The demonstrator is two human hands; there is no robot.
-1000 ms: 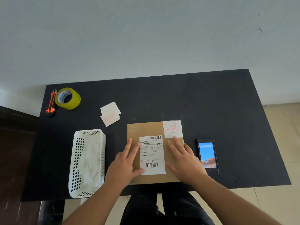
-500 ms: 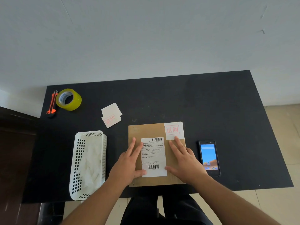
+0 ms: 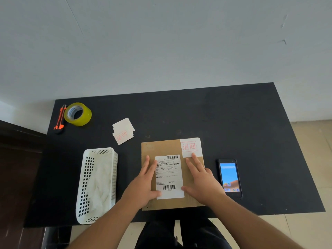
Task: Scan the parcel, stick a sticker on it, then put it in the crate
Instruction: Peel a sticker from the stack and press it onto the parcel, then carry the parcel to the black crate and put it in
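Lying flat on the black table (image 3: 233, 114), near its front edge, the brown parcel (image 3: 162, 148) sits between white crate (image 3: 98, 184) and phone (image 3: 230, 177). Left hand (image 3: 143, 184) and right hand (image 3: 203, 180) press on it, fingers spread flat, gripping nothing. The right index fingertip touches the red-stamped sticker (image 3: 190, 147) at its far right corner. Spare stickers (image 3: 123, 131), tape roll (image 3: 78, 114), cutter (image 3: 60, 117) far left.
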